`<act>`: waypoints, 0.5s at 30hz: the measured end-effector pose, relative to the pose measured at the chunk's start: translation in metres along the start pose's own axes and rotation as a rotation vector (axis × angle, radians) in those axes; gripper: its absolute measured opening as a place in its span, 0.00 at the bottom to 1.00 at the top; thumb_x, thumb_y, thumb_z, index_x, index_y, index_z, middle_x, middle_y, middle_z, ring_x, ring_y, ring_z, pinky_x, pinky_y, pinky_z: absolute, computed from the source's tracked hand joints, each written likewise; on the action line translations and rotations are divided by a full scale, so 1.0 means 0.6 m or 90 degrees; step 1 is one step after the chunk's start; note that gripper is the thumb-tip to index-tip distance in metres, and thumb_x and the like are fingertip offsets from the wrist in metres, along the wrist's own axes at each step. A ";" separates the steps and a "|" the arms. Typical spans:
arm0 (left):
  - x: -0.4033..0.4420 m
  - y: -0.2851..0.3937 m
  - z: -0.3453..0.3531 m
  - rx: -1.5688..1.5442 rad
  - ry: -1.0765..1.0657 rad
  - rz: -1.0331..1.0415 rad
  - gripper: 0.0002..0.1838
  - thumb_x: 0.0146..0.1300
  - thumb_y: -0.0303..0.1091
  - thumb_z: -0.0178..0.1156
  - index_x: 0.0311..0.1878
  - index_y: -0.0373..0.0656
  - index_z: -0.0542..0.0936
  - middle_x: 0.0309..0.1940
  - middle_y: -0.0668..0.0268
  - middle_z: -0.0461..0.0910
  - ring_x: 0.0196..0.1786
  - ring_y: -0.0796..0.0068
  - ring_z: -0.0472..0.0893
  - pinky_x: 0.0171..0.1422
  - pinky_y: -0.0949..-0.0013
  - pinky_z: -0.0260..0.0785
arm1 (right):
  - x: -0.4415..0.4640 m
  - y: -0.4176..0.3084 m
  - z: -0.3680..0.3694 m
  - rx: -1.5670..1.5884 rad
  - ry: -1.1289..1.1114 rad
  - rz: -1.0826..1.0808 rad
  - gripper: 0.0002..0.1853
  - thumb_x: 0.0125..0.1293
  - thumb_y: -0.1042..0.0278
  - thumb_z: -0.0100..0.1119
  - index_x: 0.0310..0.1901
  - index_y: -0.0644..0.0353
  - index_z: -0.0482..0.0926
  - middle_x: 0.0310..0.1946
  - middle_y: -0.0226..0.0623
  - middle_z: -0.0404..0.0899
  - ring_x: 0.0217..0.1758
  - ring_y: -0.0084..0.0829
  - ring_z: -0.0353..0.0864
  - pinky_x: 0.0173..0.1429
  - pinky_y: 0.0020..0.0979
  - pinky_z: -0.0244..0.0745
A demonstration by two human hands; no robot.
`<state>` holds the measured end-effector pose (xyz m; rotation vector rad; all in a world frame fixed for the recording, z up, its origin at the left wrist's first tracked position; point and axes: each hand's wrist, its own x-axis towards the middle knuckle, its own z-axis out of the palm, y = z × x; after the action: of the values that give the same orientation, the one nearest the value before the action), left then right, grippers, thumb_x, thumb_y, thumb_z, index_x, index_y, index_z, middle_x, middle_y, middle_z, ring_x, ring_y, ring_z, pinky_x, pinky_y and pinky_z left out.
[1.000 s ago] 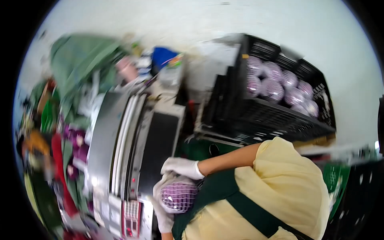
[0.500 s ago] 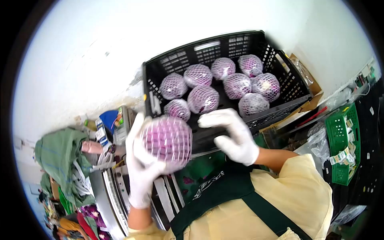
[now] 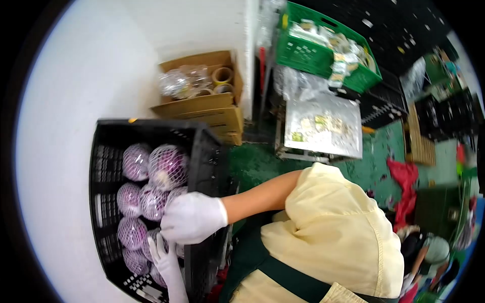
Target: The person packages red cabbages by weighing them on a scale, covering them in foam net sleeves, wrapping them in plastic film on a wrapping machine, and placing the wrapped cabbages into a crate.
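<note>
Purple-and-white round items in clear wrap and white netting lie in a black crate at the left. Over the crate's near side is my right hand, in a white glove, with its fingers curled down beside the netted items; whatever it grips is hidden beneath it. My left hand, also gloved, is just below it, inside the crate's near wall. Its fingers are apart, close to the netted items, and nothing shows in them.
Behind the crate stands a cardboard box with tape rolls and plastic. A green crate holds packets and labels, above a metal-topped table. Red cloth lies on the green floor; part of another person shows at the lower right.
The view has swung right. The netted item in my left hand has left it, and that hand is now down in the crate. My right hand has moved over the crate, its fingers now curled.
</note>
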<state>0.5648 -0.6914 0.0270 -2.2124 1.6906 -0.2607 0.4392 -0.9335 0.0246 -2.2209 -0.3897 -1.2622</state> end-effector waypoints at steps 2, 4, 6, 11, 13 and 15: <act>-0.001 0.014 -0.068 -0.630 -0.072 -0.182 0.20 0.69 0.37 0.54 0.60 0.37 0.76 0.60 0.50 0.75 0.65 0.56 0.73 0.70 0.61 0.64 | -0.009 0.011 0.008 -0.053 0.059 -0.038 0.11 0.47 0.58 0.62 0.25 0.55 0.74 0.22 0.30 0.69 0.24 0.33 0.73 0.27 0.34 0.70; 0.021 0.005 -0.131 -0.783 -0.184 -0.204 0.28 0.71 0.32 0.54 0.72 0.37 0.63 0.67 0.55 0.69 0.69 0.61 0.68 0.74 0.61 0.58 | -0.006 0.016 0.004 -0.067 0.087 -0.033 0.11 0.46 0.59 0.62 0.23 0.55 0.72 0.21 0.30 0.68 0.23 0.33 0.73 0.26 0.33 0.69; 0.014 0.025 -0.178 -0.805 -0.057 -0.346 0.23 0.74 0.33 0.49 0.69 0.36 0.67 0.63 0.52 0.72 0.64 0.60 0.73 0.71 0.61 0.63 | -0.008 0.019 -0.002 -0.084 0.114 -0.034 0.11 0.45 0.60 0.62 0.22 0.55 0.71 0.20 0.31 0.67 0.21 0.33 0.72 0.24 0.33 0.67; 0.002 0.042 -0.208 -0.835 -0.001 -0.266 0.23 0.77 0.37 0.44 0.70 0.37 0.66 0.61 0.48 0.73 0.62 0.59 0.74 0.70 0.59 0.64 | -0.017 0.011 -0.030 -0.063 0.172 -0.021 0.09 0.45 0.65 0.61 0.19 0.56 0.71 0.20 0.33 0.69 0.21 0.37 0.73 0.25 0.37 0.70; 0.009 0.059 -0.225 -0.824 0.001 -0.231 0.23 0.77 0.37 0.43 0.69 0.36 0.66 0.61 0.49 0.73 0.62 0.59 0.74 0.70 0.59 0.63 | -0.031 0.002 -0.044 0.157 0.311 0.055 0.05 0.51 0.73 0.59 0.32 0.58 0.80 0.35 0.35 0.79 0.39 0.41 0.80 0.42 0.38 0.77; 0.012 0.078 -0.239 -0.820 0.015 -0.195 0.23 0.77 0.37 0.43 0.69 0.35 0.66 0.61 0.49 0.74 0.62 0.59 0.74 0.70 0.59 0.63 | -0.093 -0.017 -0.082 0.136 0.375 0.194 0.12 0.54 0.77 0.57 0.42 0.56 0.81 0.43 0.36 0.79 0.49 0.40 0.77 0.55 0.37 0.74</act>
<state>0.4752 -0.7319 0.1416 -3.2990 1.7118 1.0327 0.3710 -0.9535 0.0003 -1.5616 0.0421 -1.5376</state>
